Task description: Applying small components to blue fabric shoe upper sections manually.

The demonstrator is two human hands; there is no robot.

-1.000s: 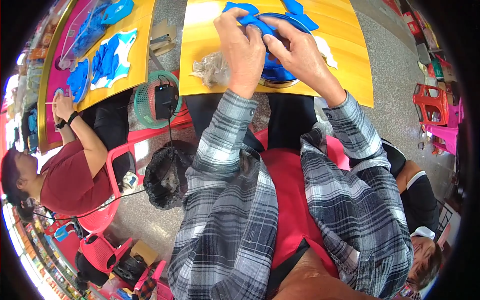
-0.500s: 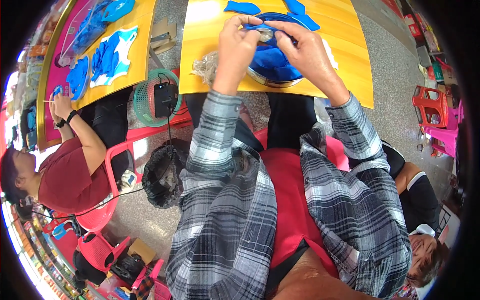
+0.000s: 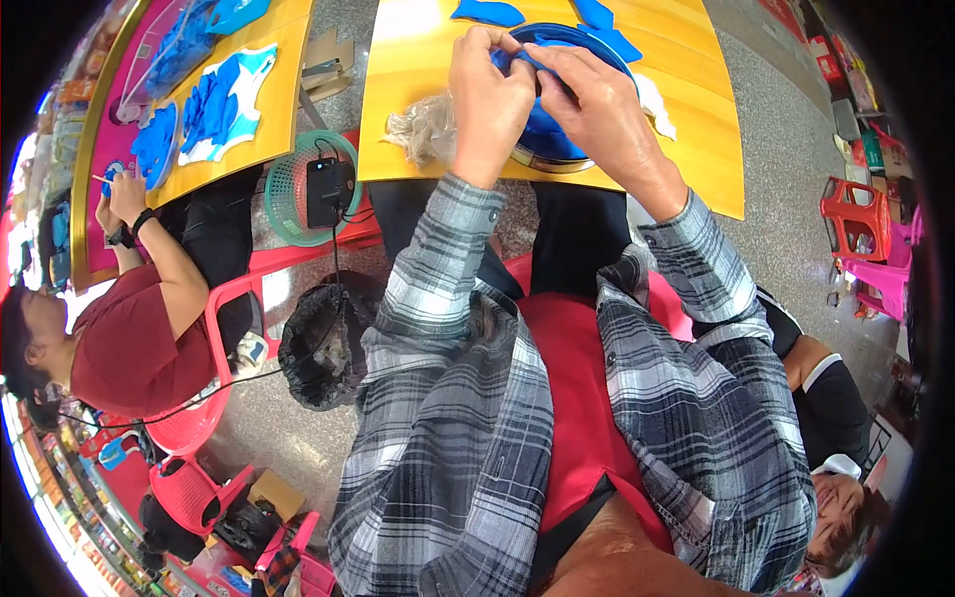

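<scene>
Both hands meet over a round tin (image 3: 557, 163) on the yellow table, with blue cloth pieces (image 3: 545, 136) inside it. My left hand (image 3: 489, 104) pinches a small blue cloth piece (image 3: 500, 61) between thumb and fingers. Close against it, my right hand (image 3: 604, 107) is closed on the same piece, its fingertips bent over the edge. The fingers cover most of the piece, so its shape does not show. Beside my left wrist lies a crumpled translucent plastic heap (image 3: 424, 130). More flat blue pieces (image 3: 488, 12) rest beyond the tin.
White scraps (image 3: 655, 105) lie right of the tin. Below the table's left side are a green basket (image 3: 288, 189) with a black device (image 3: 328, 191) and a black-lined bin (image 3: 323, 348). A co-worker in a maroon shirt (image 3: 139, 343) sits at the left table, another person at the right.
The pale translucent bit seen between my fingertips no longer shows; blue cloth is there now. My hands have drawn closer together, with the left shifting slightly right.
</scene>
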